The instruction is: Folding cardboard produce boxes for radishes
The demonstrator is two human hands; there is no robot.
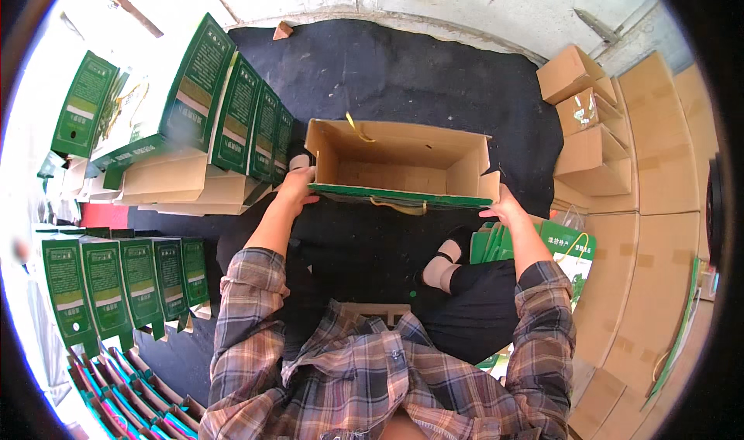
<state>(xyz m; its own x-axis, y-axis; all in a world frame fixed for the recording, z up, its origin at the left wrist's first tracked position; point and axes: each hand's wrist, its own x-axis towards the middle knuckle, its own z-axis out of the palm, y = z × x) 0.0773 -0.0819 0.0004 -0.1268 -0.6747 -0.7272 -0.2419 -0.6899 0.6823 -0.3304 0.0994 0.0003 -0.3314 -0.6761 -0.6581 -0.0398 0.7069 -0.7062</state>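
Note:
A long cardboard gift box [399, 155] with a brown inside and a green outer side is held in front of me, its open top facing up. A yellow cord handle [399, 206] hangs on its near side, and another yellow cord [356, 130] shows at the far wall. My left hand [294, 191] grips the near left corner. At the near right corner, my right hand [508, 205] is closed on the box beside a small raised flap [490, 186]. Some fingers of both hands are hidden behind the cardboard.
Green boxes [198, 91] stand in a row at the far left, with more green boxes [124, 281] below them. Flat green cartons [496, 244] lie near my right knee. Brown cartons [593, 161] line the right side. Black cloth [434, 72] covers the floor.

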